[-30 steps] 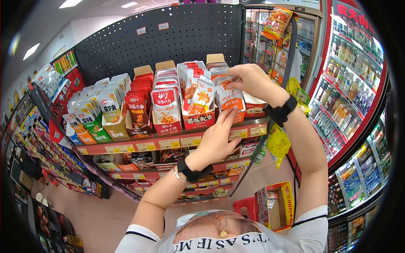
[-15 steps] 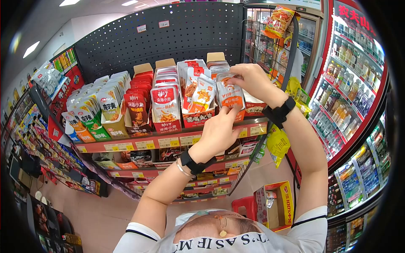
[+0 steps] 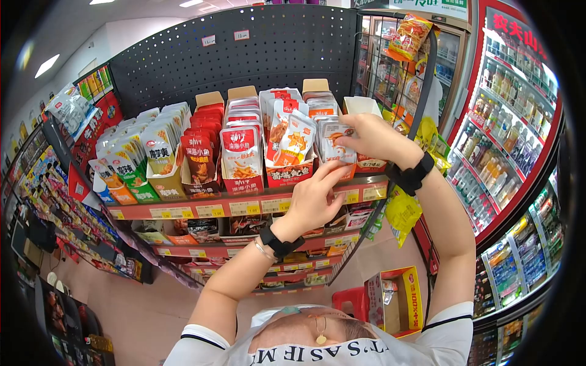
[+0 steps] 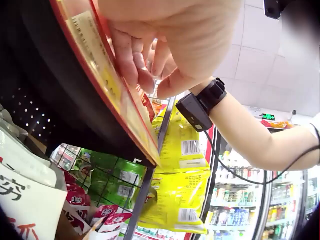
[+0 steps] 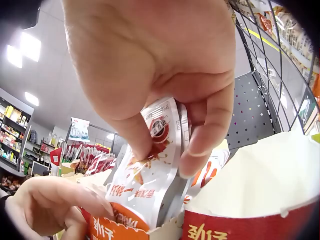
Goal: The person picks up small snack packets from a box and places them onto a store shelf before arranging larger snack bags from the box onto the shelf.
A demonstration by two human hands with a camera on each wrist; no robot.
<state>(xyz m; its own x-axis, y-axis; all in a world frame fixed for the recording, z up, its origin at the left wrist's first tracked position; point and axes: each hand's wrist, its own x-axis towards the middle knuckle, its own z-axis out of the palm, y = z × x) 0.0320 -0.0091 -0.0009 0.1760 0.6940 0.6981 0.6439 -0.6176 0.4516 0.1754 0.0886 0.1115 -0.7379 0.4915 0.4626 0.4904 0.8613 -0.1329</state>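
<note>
In the head view my right hand (image 3: 379,141) pinches the upper part of a white packet (image 3: 331,135) standing in an orange box at the shelf's right end. The right wrist view shows thumb and fingers on either side of the packet (image 5: 145,186), its lower end inside the orange box (image 5: 120,223). My left hand (image 3: 310,200) is below, with extended fingertips touching the front of that box. In the left wrist view the left hand (image 4: 170,40) hangs over the price-label rail (image 4: 100,62), its fingers loosely bent. A cat-printed packet (image 3: 295,141) leans just left.
Boxes of red packets (image 3: 198,160) and green-and-white packets (image 3: 129,171) line the shelf to the left. A red-and-white box (image 5: 250,200) adjoins on the right. Yellow bags (image 3: 403,213) hang beside the rack; an open carton (image 3: 403,302) and red stool (image 3: 351,302) stand below.
My right hand has shifted slightly right and down, still pinching a packet, and the pale box behind it has come into view. The left fingers stay at the orange box's front.
</note>
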